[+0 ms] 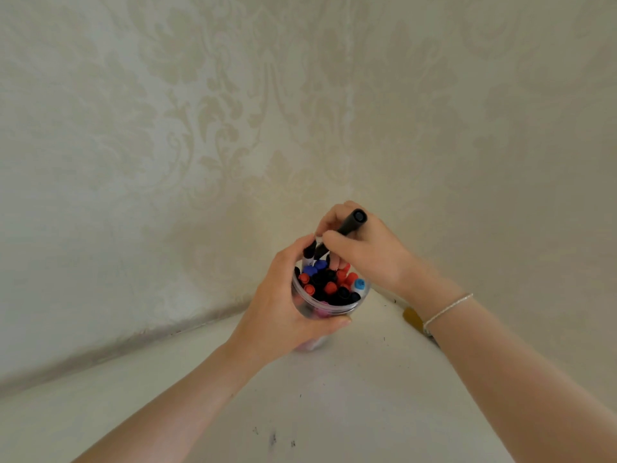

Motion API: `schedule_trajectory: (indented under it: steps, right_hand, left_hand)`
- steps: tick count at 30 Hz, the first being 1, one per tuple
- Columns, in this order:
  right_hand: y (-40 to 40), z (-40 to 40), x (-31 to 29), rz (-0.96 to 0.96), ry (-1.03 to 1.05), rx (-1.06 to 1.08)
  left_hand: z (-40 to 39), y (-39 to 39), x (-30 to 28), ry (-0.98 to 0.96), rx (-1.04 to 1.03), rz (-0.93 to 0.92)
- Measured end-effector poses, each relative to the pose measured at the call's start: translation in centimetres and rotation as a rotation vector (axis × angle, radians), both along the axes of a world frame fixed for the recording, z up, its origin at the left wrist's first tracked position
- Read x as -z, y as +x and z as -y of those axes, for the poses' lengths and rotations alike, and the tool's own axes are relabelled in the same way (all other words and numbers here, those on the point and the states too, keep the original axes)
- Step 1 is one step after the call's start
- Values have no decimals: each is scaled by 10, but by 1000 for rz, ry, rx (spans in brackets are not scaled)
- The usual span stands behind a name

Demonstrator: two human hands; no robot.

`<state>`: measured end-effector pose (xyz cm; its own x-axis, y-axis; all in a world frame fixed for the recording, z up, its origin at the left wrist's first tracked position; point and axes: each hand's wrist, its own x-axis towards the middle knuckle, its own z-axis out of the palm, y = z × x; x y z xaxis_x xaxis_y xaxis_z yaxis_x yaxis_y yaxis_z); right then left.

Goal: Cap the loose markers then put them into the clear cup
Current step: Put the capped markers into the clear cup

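Observation:
A clear cup (354,304) stands on the white table near the corner, packed with several capped markers (330,285) in red, black and blue. My left hand (283,309) grips the cup around its left side, thumb across the front. My right hand (364,248) is above the cup's far rim and pinches a black marker (350,223). That marker slants down-left, its lower end just inside the cup among the others and its capped end pointing up and to the right.
Patterned cream walls meet in a corner right behind the cup. A yellowish object (412,318) lies on the table by the right wall, partly hidden by my right wrist. Bare white table (334,396) with small dark specks stretches toward me.

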<state>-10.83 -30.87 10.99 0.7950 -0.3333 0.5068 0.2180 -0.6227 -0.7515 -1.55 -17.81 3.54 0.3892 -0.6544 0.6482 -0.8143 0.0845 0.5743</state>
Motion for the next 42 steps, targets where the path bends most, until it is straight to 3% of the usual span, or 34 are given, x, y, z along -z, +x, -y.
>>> schedule_trajectory:
  steps: [6, 11, 16, 19, 24, 28, 32, 38, 42]
  right_hand:
    - [-3, -4, -4, 82, -162, 58]
    - [-6, -8, -2, 108, -106, 4]
    - [-6, -1, -4, 10, -393, 146]
    - [-7, 0, -1, 61, -433, 125]
    - [-3, -5, 16, 29, -725, 218]
    - [-2, -7, 18, 100, -589, 221]
    - [1, -8, 23, -5, -492, 268]
    - [-1, -13, 23, -191, -757, 419]
    - [0, -19, 25, -249, -808, 397]
  left_hand:
    - [-3, -1, 2, 25, -8, 32]
    - [-3, -2, 2, 25, -9, 16]
    - [-2, -3, 2, 31, -26, -5]
    - [-1, -1, 3, 42, -31, -14]
    - [4, -2, 3, 30, -12, -23]
    - [4, -2, 4, 19, -34, -37]
    - [4, -5, 4, 35, -33, -25]
    - [10, -8, 3, 41, -12, -18]
    - [11, -8, 1, 27, -7, -20]
